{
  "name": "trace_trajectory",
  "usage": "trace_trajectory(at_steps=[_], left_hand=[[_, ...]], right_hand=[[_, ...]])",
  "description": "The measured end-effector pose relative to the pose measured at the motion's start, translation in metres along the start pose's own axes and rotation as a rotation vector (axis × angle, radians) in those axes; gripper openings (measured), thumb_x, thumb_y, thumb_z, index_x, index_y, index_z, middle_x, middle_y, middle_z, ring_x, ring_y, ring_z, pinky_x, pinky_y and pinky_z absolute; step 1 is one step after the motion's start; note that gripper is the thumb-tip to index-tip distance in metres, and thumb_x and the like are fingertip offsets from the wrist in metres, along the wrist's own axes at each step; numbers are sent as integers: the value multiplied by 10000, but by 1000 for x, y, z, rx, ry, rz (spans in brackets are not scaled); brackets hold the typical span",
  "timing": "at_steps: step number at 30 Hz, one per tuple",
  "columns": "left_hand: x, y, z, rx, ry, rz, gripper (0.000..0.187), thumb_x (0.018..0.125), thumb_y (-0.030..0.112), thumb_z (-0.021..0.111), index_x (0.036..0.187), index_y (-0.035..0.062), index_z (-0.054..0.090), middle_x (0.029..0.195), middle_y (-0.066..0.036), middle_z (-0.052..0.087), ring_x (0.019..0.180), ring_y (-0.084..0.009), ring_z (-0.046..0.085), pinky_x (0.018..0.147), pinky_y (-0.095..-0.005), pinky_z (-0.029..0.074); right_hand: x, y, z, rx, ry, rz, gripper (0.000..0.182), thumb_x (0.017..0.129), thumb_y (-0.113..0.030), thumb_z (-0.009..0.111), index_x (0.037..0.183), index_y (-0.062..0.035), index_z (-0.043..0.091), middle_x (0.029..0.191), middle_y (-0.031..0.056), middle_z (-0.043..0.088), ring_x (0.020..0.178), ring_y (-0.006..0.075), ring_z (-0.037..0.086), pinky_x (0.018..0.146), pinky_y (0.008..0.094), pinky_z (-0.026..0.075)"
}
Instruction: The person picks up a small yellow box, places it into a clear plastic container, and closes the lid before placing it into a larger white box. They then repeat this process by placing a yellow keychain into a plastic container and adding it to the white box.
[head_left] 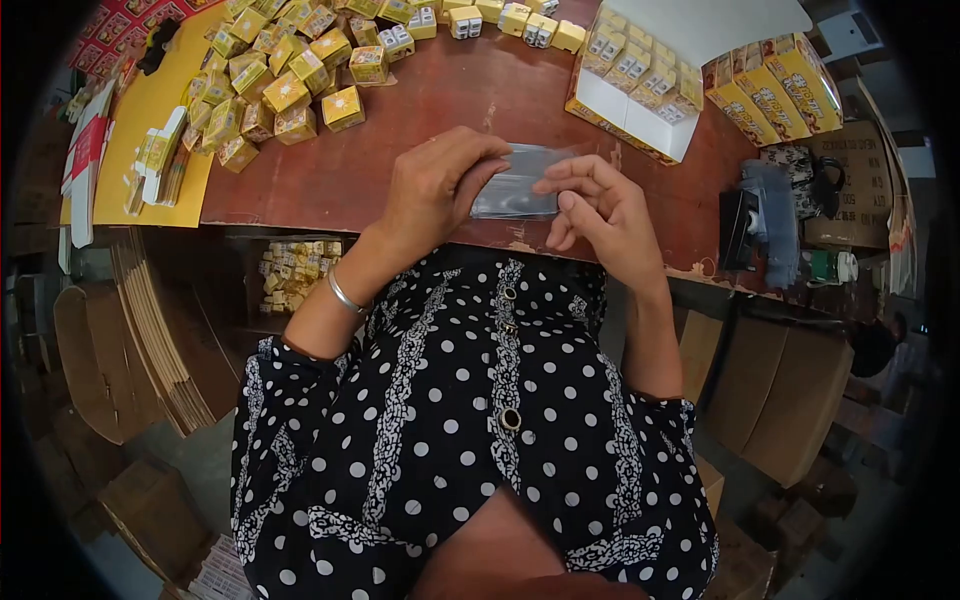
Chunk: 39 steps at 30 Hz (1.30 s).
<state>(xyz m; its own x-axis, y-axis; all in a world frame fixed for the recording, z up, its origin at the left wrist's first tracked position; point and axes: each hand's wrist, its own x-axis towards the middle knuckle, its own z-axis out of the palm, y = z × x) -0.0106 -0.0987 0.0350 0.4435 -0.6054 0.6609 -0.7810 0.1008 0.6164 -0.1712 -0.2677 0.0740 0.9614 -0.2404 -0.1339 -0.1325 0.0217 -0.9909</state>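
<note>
A clear plastic bag (515,196) lies flat on the red-brown table (300,190) near its front edge, between my hands. My left hand (440,180) is at the bag's left side, its fingers curled and pressed together; whether they pinch the film is hidden. At the bag's right side is my right hand (603,205), fingers apart and bent, the fingertips over or close to the film. Beyond the hands, at the upper left, small yellow boxes (286,92) form a loose pile.
An open display carton (625,110) holding rows of small boxes stands at the upper right, beside upright yellow cartons (775,90). A stack of clear bags (770,225) lies at the right. Yellow board (120,165) and folded cards are at the left.
</note>
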Motion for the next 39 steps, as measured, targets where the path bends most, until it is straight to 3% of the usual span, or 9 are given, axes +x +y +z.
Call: trace_trajectory(at_steps=[8, 13, 16, 18, 22, 26, 32, 36, 39], left_hand=[[-13, 16, -9, 365, -245, 110, 574, 858, 274, 763, 1326, 17, 550, 1216, -148, 655, 1088, -350, 647, 1061, -535, 428], [-37, 8, -14, 264, -338, -19, 546, 895, 242, 722, 1331, -28, 535, 1221, -169, 655, 1060, -354, 668, 954, -484, 511], [-47, 1, -19, 236, -258, 6, 431, 945, 160, 668, 1324, -7, 549, 1205, -185, 657, 996, -340, 689, 854, -417, 559], [-50, 5, -35, -235, -304, -397, 353, 996, 92, 594, 1334, -2, 551, 1189, -175, 667, 958, -273, 706, 858, -366, 559], [-70, 0, -52, -586, -160, -639, 352, 1040, 97, 530, 1376, -9, 517, 1164, -140, 674, 951, -190, 703, 851, -313, 552], [-82, 6, -59, -833, 2, -683, 412, 1061, 143, 507, 1437, -17, 446, 1092, -88, 653, 941, -138, 649, 854, -293, 538], [-88, 6, -71, -701, 32, -631, 458, 1070, 204, 485, 1460, -22, 403, 1013, -53, 604, 857, -117, 582, 801, -271, 504], [-94, -8, -73, -607, 94, -649, 533, 1086, 342, 415, 1479, -18, 398, 1035, -49, 564, 847, -121, 561, 777, -273, 493], [-94, -16, -79, -633, 185, -708, 568, 1090, 381, 381, 1491, -21, 399, 1068, -53, 548, 852, -120, 550, 781, -277, 495]], right_hand=[[6, 6, 4, 244, -223, 102, 637, 946, -139, 597, 1483, 46, 310, 1306, 268, 631, 628, 198, 724, 526, 244, 602], [17, 7, 5, 257, -347, 234, 607, 964, -119, 571, 1492, 19, 305, 1311, 227, 640, 656, 214, 727, 556, 269, 607], [31, -16, 4, 101, -310, 157, 457, 977, -114, 572, 1395, 31, 457, 1249, 217, 675, 635, 171, 711, 535, 233, 571], [48, -15, -14, 43, -150, -53, 268, 997, -104, 573, 1222, 33, 621, 1154, 179, 716, 603, 115, 676, 520, 210, 521], [118, 4, -11, -60, 123, -180, 239, 994, -118, 610, 1183, 26, 641, 1125, 135, 727, 685, 104, 687, 596, 226, 538], [174, 26, 67, -563, -120, -429, 311, 932, -123, 692, 1236, -81, 640, 1121, 100, 720, 1019, 222, 693, 852, 323, 560], [242, 70, 126, -913, -148, -783, 526, 859, -102, 748, 1359, -121, 585, 1323, 158, 608, 1208, 307, 569, 940, 339, 535], [247, 69, 116, -969, -117, -741, 554, 858, -95, 740, 1383, -125, 566, 1320, 136, 611, 1145, 260, 609, 949, 317, 521], [231, 59, 83, -659, -262, -320, 523, 850, -107, 745, 1344, -129, 578, 1201, 112, 629, 1072, 232, 645, 945, 339, 514]])
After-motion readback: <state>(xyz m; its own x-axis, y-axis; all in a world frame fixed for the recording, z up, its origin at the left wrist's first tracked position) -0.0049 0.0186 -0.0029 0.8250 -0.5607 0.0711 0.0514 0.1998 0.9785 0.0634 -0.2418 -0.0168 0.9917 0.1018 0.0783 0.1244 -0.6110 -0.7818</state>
